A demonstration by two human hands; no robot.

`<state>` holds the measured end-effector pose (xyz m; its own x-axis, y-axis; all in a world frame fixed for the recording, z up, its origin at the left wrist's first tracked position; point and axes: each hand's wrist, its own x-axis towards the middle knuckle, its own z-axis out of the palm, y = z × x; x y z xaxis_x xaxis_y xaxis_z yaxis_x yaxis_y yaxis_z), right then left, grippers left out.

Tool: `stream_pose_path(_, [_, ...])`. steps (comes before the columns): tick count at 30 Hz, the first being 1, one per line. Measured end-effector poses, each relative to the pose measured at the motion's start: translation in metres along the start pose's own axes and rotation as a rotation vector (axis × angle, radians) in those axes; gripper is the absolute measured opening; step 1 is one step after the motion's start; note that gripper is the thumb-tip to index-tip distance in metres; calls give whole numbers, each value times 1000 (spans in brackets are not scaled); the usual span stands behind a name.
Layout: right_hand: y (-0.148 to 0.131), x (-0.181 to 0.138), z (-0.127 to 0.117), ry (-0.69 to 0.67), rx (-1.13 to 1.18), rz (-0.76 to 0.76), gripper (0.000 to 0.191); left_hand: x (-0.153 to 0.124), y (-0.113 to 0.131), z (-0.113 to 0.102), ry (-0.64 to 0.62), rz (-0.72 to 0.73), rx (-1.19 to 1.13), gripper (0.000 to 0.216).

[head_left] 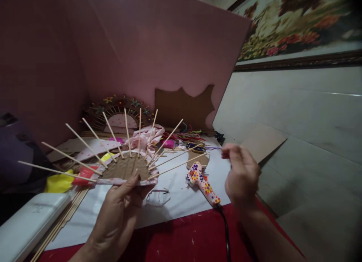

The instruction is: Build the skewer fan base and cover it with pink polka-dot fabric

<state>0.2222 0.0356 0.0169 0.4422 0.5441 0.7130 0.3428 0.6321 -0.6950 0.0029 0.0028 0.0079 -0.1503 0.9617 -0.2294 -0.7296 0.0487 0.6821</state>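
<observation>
My left hand grips the lower edge of a cardboard half-circle, thumb on its face. Thin wooden sticks fan out from its curved edge, and pale pink fabric wraps its rim. My right hand is raised at the right, fingers pinched together and somewhat blurred. A thin purple strand of yarn runs from the pile to its fingertips. Between my hands, a flower-patterned glue gun lies on the white sheet, its black cord trailing toward me.
A similar decorated half-circle leans at the back left. Scissors, coloured yarn, and pink fabric lie behind. A white case and loose sticks are at the left. Cut cardboard leans on the pink panel.
</observation>
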Motion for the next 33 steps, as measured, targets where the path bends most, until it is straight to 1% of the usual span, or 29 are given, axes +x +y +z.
stream_pose_path(1, [7,4,3,-129,92,210,15,0,2,1,-1,-4,-27,18])
stream_pose_path(2, [13,7,6,-330,184,420,14,1,3,1,-2,-17,-47,20])
stream_pose_path(3, [16,7,10,-508,279,572,19,1,4,1,5,-34,-59,21])
stream_pose_path(4, [17,5,14,-603,385,664,29,1,4,2,14,-54,-66,23])
stream_pose_path(5, [17,0,18,-680,500,717,38,1,2,2,24,-72,-66,23])
stream_pose_path(6, [16,-5,22,-719,605,730,45,1,1,2,26,-89,-57,22])
stream_pose_path(8, [13,-15,27,-727,745,714,53,0,-3,3,8,-112,-34,21])
stream_pose_path(9, [12,-19,29,-710,773,700,51,-1,-4,3,-3,-122,-18,21])
stream_pose_path(12, [13,-26,30,-652,759,679,35,-6,-6,7,-37,-162,44,20])
stream_pose_path(14, [14,-27,29,-640,730,664,23,-8,-6,8,-54,-176,71,19])
stream_pose_path(16, [15,-27,29,-644,710,620,17,-9,-7,8,-67,-169,75,14])
stream_pose_path(19, [16,-28,29,-661,670,533,18,-10,-10,5,-99,-150,92,3])
stream_pose_path(23, [22,-28,27,-698,632,476,20,-8,-14,-1,-186,-107,142,11])
stream_pose_path(25, [26,-28,26,-714,642,467,20,-8,-16,-2,-204,-98,160,12])
stream_pose_path(30, [29,-28,28,-709,653,444,19,-9,-17,-1,-205,-117,168,15])
stream_pose_path(33, [27,-28,30,-669,653,423,21,-7,-18,-1,-158,-118,138,10])
